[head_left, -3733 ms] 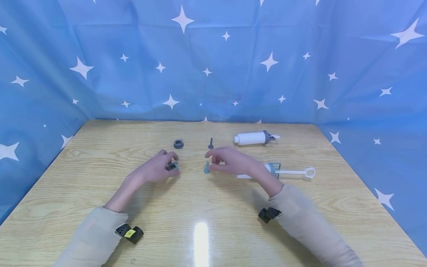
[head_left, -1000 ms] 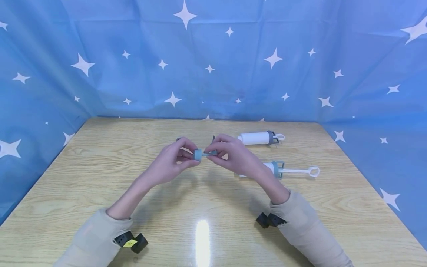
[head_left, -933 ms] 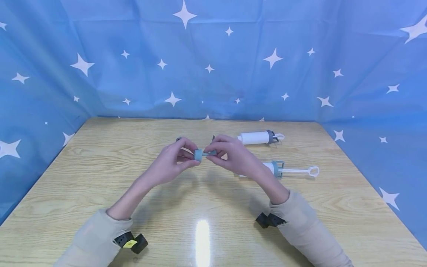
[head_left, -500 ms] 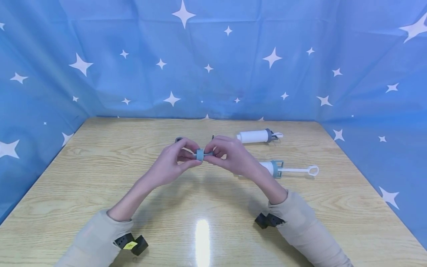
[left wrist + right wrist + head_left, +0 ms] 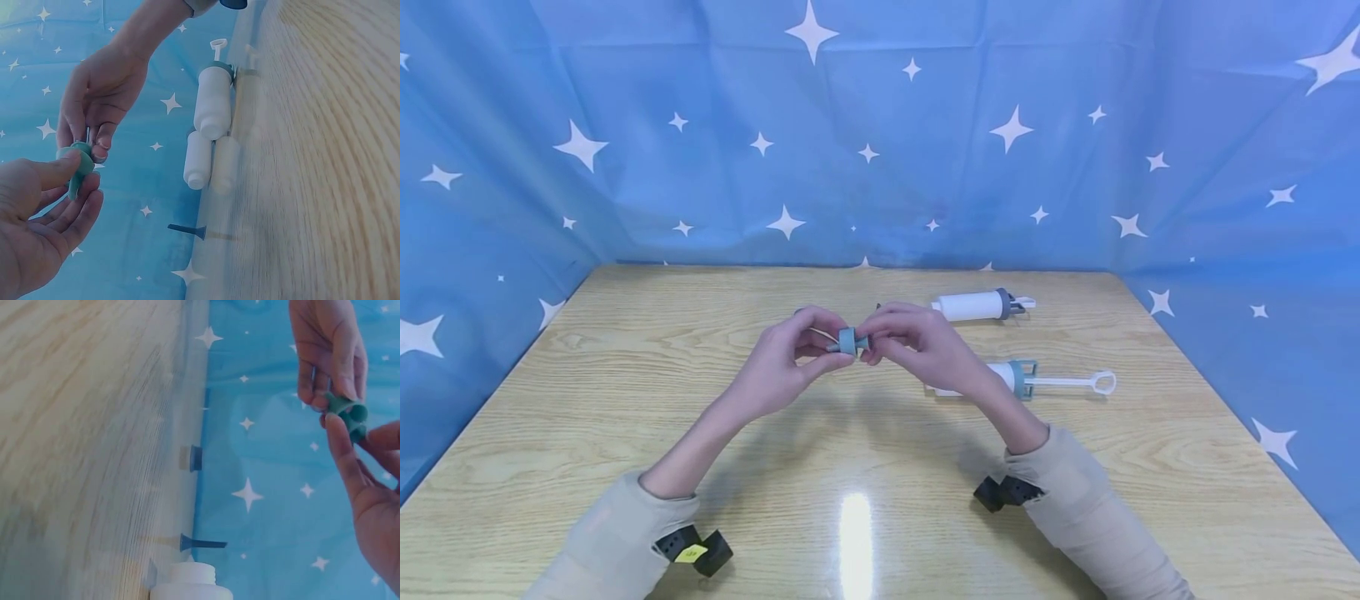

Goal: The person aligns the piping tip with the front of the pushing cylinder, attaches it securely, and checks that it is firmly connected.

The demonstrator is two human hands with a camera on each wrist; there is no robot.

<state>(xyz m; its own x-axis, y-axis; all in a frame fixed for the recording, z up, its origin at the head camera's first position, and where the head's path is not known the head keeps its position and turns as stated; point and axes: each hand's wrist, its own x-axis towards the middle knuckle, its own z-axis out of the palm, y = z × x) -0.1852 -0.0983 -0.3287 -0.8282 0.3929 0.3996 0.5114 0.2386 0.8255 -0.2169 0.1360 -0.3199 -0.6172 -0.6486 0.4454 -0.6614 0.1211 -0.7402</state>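
Observation:
In the head view my left hand [image 5: 786, 367] pinches a teal screw ring [image 5: 847, 342] between thumb and fingers, above the table. A teal nozzle [image 5: 862, 342] runs through the ring, its narrow tip towards the left hand and its wide base on the right. My right hand [image 5: 917, 342] pinches at the nozzle's base, finger and thumb close to the ring. The left wrist view shows the nozzle tip [image 5: 75, 186] below the ring [image 5: 76, 160]. In the right wrist view the hollow teal base [image 5: 356, 413] shows between both hands.
Behind the hands stand a dark nozzle [image 5: 203, 543] and a dark ring [image 5: 195, 458]. To the right lie two white syringes, one with a grey collar [image 5: 967, 306], one with a teal collar [image 5: 1018, 379] and its plunger drawn out. A blue starry curtain [image 5: 865, 208] borders the table.
Ring and nozzle were apart on the table, then lifted and brought together. The nozzle has since slid leftward through the ring. My right fingers have shifted their hold on its base.

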